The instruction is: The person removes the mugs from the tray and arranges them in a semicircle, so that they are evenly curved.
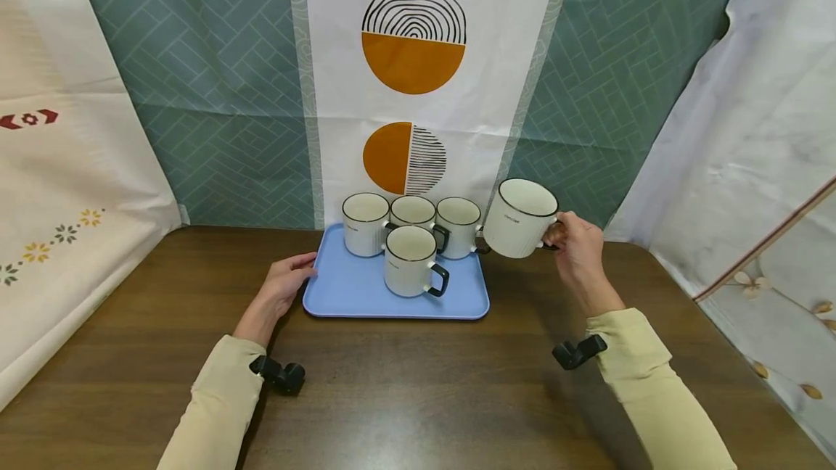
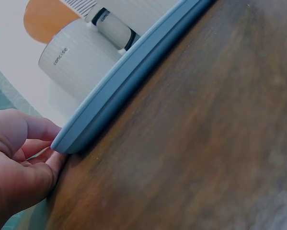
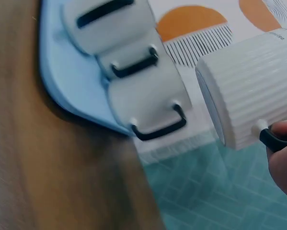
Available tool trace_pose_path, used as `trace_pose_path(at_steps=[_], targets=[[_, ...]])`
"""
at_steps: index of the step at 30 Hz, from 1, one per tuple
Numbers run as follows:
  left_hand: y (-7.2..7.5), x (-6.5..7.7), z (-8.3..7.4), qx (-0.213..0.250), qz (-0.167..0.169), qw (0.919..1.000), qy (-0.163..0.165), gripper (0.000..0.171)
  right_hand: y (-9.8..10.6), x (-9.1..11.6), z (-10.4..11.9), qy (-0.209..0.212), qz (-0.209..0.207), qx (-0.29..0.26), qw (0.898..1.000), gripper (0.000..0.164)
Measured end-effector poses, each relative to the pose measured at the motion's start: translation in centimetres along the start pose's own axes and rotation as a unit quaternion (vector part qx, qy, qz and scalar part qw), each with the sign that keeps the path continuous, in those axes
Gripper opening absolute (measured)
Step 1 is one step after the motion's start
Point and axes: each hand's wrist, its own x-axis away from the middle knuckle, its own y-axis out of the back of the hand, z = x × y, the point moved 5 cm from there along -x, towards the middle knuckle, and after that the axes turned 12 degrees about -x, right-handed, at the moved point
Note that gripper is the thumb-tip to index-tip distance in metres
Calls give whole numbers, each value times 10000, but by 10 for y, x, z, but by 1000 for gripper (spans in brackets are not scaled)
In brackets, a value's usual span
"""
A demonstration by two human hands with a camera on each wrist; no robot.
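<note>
A white ribbed mug [image 1: 521,220] with a black rim hangs in the air at the right of the tray, tilted a little. My right hand [image 1: 578,246] grips it by its dark handle [image 3: 272,140]. My left hand [image 1: 285,283] pinches the left edge of the blue tray [image 1: 346,303], with fingertips on its rim in the left wrist view. Three similar mugs line the back of the tray: a left mug [image 1: 364,227], a middle mug [image 1: 411,210], partly hidden, and a right mug [image 1: 460,227]. In front stands another mug [image 1: 408,267], its black handle pointing right.
The tray lies on a brown wooden table [image 1: 392,390], near its back edge. Behind rises a patterned cloth [image 1: 418,107] with orange half circles. White curtains [image 1: 751,165] close off the sides. Black wrist cameras [image 1: 279,374] sit on both forearms.
</note>
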Motion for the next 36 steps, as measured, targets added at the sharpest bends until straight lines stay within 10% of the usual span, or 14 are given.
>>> trace_pose_path(at_steps=[19,36], targets=[[0,-2,0,130,-33,9999,-5,49,69,-36,-26,71,-2430,-5,9700,34],[1,-1,2,128,-45,9999,2,48,96,-33,-53,-267,-2711,702,9596,27]])
